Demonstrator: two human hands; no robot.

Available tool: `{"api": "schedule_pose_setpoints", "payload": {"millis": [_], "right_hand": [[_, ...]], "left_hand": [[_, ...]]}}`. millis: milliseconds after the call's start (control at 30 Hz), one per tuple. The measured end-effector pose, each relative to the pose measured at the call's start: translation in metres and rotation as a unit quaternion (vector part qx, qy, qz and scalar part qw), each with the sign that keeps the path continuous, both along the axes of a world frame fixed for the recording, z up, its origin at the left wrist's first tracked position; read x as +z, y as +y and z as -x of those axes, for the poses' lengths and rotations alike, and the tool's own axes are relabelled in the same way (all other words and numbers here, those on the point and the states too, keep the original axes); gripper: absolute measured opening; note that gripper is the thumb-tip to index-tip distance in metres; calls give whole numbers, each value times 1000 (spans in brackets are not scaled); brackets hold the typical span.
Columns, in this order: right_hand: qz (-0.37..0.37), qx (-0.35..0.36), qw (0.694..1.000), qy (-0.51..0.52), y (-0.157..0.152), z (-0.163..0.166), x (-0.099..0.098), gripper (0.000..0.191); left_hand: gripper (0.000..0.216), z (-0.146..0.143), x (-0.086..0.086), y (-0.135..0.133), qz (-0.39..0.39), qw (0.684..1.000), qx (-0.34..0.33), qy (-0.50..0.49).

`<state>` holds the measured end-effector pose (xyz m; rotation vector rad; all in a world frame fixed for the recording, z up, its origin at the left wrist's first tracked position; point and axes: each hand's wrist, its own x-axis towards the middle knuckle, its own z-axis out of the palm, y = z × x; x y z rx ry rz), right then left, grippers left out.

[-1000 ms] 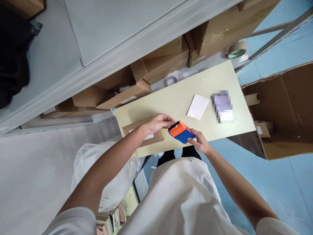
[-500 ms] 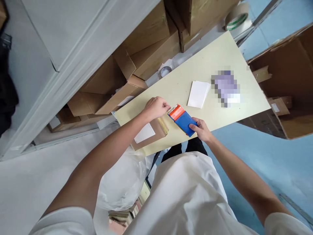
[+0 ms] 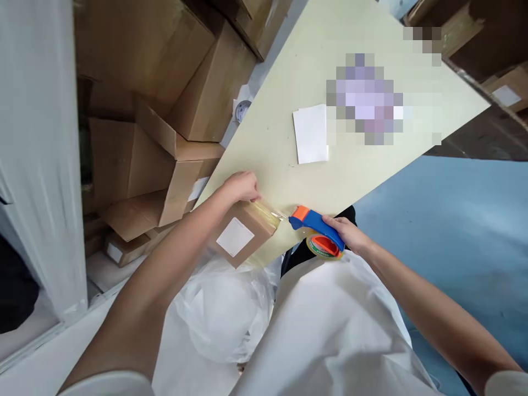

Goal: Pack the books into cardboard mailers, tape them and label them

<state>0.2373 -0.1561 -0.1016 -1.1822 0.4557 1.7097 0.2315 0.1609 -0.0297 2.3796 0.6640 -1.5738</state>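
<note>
A small brown cardboard box with a white label sits at the near left edge of the table. My left hand is closed at the box's far top edge, gripping it; the fingertips are partly hidden. My right hand holds a blue and orange tape dispenser by its handle, with the tape roll hanging beneath. Between the dispenser's front and the box, a short strip of clear tape stretches. Yellowish tape lies along the box's top side.
On the pale table lies a stack of white paper, with a blurred purple item farther right. Open cardboard boxes stand beyond the left edge, a tape roll beside them. Clear plastic bulges below the table.
My left hand has moved down onto the box. The dispenser has turned on its side and come closer to my body, its tape now reaching the box. The head view has turned.
</note>
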Motion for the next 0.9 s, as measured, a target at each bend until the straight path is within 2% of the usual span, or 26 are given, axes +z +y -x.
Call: {"api": "schedule_pose_setpoints", "payload": {"millis": [133, 233, 500, 633, 700, 833, 900], "right_hand": [[15, 12, 999, 27, -1, 16, -4, 41], [16, -1, 999, 41, 7, 25, -2, 37], [24, 3, 998, 51, 14, 39, -3, 36], [16, 14, 998, 56, 16, 41, -1, 37], [19, 14, 998, 55, 17, 40, 0, 36], [10, 13, 999, 42, 15, 39, -3, 33], [-3, 24, 999, 48, 13, 41, -7, 33]], "left_hand": [[16, 11, -18, -12, -59, 996, -57, 16], [14, 19, -22, -20, -85, 991, -103, 19], [12, 24, -8, -36, -93, 977, -188, 41], [36, 31, 6, -25, -102, 967, -230, 29], [53, 44, 16, -14, -47, 967, -248, -20], [73, 84, 29, 4, 144, 947, -275, -84], [74, 103, 29, 9, 168, 947, -259, -88]]}}
